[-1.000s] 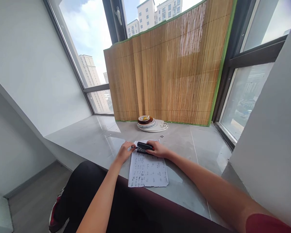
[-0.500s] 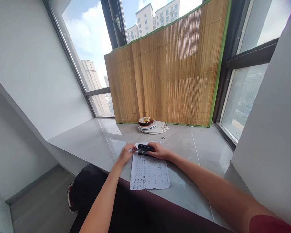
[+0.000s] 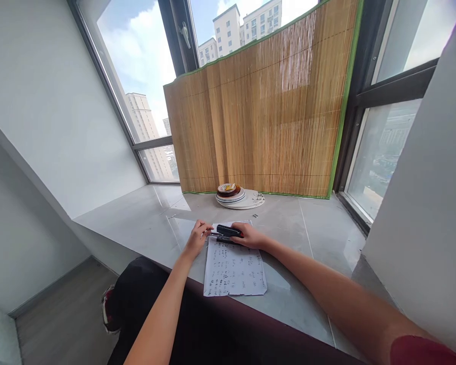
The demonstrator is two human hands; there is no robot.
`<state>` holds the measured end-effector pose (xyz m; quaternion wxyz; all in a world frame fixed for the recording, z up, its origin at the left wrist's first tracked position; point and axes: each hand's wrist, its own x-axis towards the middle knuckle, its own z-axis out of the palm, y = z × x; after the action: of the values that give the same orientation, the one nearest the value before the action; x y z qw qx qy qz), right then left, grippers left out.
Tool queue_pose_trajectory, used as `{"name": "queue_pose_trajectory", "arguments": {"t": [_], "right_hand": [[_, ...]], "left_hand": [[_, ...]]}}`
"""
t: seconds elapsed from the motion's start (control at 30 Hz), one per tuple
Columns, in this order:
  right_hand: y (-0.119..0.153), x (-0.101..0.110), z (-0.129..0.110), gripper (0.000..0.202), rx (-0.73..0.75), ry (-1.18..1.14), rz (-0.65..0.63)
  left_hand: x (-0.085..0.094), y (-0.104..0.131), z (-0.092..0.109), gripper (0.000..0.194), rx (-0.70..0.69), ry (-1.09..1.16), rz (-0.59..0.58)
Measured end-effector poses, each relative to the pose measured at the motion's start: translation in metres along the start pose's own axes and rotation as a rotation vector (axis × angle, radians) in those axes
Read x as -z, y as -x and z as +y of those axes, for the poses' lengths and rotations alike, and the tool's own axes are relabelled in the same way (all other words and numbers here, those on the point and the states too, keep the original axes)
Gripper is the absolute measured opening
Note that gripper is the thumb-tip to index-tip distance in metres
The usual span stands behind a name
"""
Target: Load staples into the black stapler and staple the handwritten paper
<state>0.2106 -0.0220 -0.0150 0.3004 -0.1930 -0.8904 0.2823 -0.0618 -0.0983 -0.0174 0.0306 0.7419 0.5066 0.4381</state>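
At a window screened by a bamboo blind (image 3: 258, 126), seen from the head camera, a person works with both arms stretched forward over a pale tiled surface (image 3: 289, 228). The right forearm (image 3: 319, 279) reaches in low and slantwise from the lower right corner, its dark red sleeve (image 3: 421, 350) ending short of the elbow. At its end the right hand (image 3: 248, 235) lies on its side, fingers wrapped round the rear of a black stapler (image 3: 225, 230), grasping it. The left forearm (image 3: 163, 314) rises steeply from the bottom edge, the wrist leaning inward. The left hand (image 3: 198, 237) hovers at the stapler's far end, back turned outward, fingers curled and thumb close to them beside a slim piece jutting from the tool; whether they grip it, one cannot tell. The stapler lies crosswise over the upper part of a handwritten sheet of paper (image 3: 235, 271), between the two hands. Beyond it, two small metallic strips (image 3: 255, 216) rest near a stack of plates (image 3: 230, 196) and a white oval dish (image 3: 254, 199). Below, a knee (image 3: 144, 276) in dark cloth is bent beside the surface.
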Motion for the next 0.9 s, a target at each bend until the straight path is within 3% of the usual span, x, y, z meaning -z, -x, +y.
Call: {"name": "queue_pose_trajectory", "arguments": {"t": [0.5, 0.73, 0.9], "right_hand": [[0.0, 0.001, -0.003, 0.015, 0.008, 0.009, 0.001], [0.0, 0.001, -0.003, 0.016, 0.015, 0.013, -0.008], [0.001, 0.001, -0.002, 0.016, 0.019, 0.008, -0.012]], "left_hand": [[0.002, 0.002, 0.007, 0.014, 0.062, -0.049, -0.118], [0.001, 0.002, 0.005, 0.015, -0.014, -0.095, -0.034], [-0.002, 0.0, -0.005, 0.02, -0.032, -0.09, -0.066]]}}
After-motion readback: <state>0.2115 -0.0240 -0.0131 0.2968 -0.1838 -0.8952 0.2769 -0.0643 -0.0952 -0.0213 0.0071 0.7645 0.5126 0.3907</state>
